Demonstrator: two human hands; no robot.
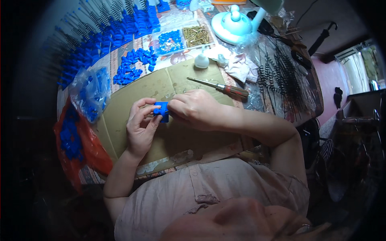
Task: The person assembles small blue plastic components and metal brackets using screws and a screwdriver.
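Note:
Over a brown cardboard sheet [120, 116], my left hand [138, 127] pinches a small blue plastic part [161, 111] between thumb and fingers. My right hand [195, 109] is closed against the right side of that part, its fingers curled. Whatever sits in the right fingertips is hidden behind the knuckles. Beyond the right hand a screwdriver [219, 86] with a red and dark handle lies across the cardboard, its tip to the left. A small white squeeze bottle [201, 60] stands at the cardboard's far edge.
Blue parts with black springs [116, 30] stand in rows far left. Nearer are loose blue pieces [134, 64], a clear bag [91, 92] and a red bag [96, 154]. A divided box [171, 51] holds blue pieces and brass-coloured screws. A lamp [231, 26] and black springs [281, 76] are right.

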